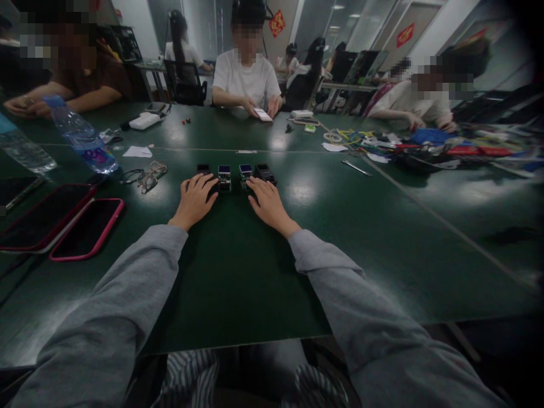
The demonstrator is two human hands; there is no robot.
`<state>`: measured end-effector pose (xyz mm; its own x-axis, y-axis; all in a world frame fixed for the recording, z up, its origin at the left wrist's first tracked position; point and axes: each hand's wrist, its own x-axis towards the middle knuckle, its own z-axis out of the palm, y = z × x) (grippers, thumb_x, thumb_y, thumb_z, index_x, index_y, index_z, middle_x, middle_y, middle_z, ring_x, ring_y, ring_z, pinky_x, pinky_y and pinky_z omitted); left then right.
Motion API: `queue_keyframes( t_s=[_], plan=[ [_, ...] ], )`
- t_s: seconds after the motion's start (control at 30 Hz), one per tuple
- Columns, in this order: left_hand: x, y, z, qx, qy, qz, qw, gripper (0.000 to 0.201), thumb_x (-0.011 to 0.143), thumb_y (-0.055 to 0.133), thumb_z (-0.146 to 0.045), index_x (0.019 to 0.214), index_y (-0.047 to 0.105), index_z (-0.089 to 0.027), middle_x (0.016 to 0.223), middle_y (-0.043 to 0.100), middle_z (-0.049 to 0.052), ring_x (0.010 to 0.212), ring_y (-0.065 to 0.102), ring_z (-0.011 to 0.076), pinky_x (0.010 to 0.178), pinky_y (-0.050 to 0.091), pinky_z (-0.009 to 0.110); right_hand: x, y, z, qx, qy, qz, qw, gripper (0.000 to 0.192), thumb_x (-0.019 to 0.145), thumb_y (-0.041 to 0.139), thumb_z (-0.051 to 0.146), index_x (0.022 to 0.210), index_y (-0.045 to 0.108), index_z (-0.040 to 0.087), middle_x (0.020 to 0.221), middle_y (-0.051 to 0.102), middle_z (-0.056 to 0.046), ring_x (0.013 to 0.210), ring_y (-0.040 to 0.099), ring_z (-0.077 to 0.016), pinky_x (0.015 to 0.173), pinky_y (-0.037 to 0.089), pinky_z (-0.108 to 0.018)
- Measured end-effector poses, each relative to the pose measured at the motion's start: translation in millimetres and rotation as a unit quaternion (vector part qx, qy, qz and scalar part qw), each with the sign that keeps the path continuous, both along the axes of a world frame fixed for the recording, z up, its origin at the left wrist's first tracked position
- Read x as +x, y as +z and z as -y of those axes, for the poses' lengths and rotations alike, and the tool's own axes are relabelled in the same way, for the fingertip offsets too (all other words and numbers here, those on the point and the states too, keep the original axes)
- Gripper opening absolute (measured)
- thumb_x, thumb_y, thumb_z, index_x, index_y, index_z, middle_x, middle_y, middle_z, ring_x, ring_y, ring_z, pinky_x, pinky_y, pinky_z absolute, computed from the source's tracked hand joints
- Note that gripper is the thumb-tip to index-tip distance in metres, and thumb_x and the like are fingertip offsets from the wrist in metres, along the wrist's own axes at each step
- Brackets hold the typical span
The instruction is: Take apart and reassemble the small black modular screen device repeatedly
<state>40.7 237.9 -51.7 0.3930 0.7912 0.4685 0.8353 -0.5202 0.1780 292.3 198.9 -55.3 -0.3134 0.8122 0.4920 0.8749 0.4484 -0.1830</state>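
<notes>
1. Nearest us, a pink-edged phone (88, 229) is lying in front and well left of the left circuit board (224, 178). That board's our landmark.

2. Our left hand (196, 195) is hovering or resting just left of the landmark, by the left black block (203, 168). Its fingers are spreading fairly wide; we can't tell if the tips are touching.

3. Right of the landmark, our right hand (271, 204) is reaching over the right circuit board (245, 171), beside the right black block (266, 173). Fingers are spreading here too, with contact unclear.

4. Handling tip, just our judgement: we're better off taking the boards by their edges, pressing lightly and evenly with both hands, and sparing the screens and exposed parts.

5. Past the landmark, off right, a cable pile (397, 148) is sprawling. Straight beyond, a co-worker (246, 76) is holding a phone, so we're working this side.
</notes>
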Motion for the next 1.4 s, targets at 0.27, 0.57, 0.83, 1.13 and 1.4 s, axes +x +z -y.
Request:
queue_keyframes(
  t_s=[0.27,0.57,0.83,1.13,1.4],
  plan=[
    [0.1,3.4,3.1,0.005,0.001,0.001,1.000,0.040,0.099,0.044,-0.032,0.136,0.058,-0.026,0.149,0.053,0.010,0.142,0.039,0.0323,0.114,0.028,0.056,0.2,0.6,0.6,-0.005,0.003,0.002,1.000,0.051,0.097,0.044,0.018,0.148,0.046,0.019,0.157,0.043,-0.009,0.146,0.040,-0.0248,0.124,0.027,-0.052],
    [0.2,3.7,3.3,0.003,0.002,0.008,1.000,0.046,0.098,0.045,-0.031,0.143,0.050,-0.026,0.150,0.051,0.011,0.141,0.040,0.0315,0.114,0.029,0.054,0.8,-0.6,0.2,0.004,0.004,0.007,1.000,0.051,0.096,0.044,0.017,0.148,0.046,0.018,0.157,0.043,-0.009,0.145,0.040,-0.0243,0.124,0.027,-0.050],
    [0.1,2.9,2.9,-0.003,-0.020,-0.018,1.000,0.050,0.097,0.047,-0.032,0.147,0.049,-0.029,0.157,0.044,0.010,0.144,0.035,0.0336,0.115,0.027,0.056,0.1,-1.9,-0.5,-0.004,0.002,0.001,1.000,0.052,0.096,0.045,0.017,0.148,0.045,0.020,0.157,0.042,-0.008,0.146,0.039,-0.0239,0.124,0.026,-0.052],
    [0.6,2.9,4.0,-0.005,-0.018,-0.014,1.000,0.048,0.098,0.046,-0.032,0.146,0.050,-0.030,0.156,0.044,0.010,0.144,0.035,0.0340,0.116,0.026,0.057,0.3,-1.8,-0.5,-0.005,0.003,0.004,1.000,0.053,0.096,0.045,0.017,0.149,0.044,0.022,0.158,0.042,-0.008,0.146,0.039,-0.0245,0.124,0.025,-0.053],
    [0.5,4.3,4.8,-0.009,-0.025,-0.012,1.000,0.048,0.097,0.047,-0.033,0.145,0.051,-0.030,0.155,0.045,0.010,0.143,0.035,0.0341,0.115,0.026,0.057,0.0,-1.0,0.6,-0.005,0.004,0.005,1.000,0.054,0.095,0.044,0.017,0.148,0.044,0.020,0.157,0.042,-0.009,0.146,0.040,-0.0249,0.124,0.025,-0.054]
  ],
)
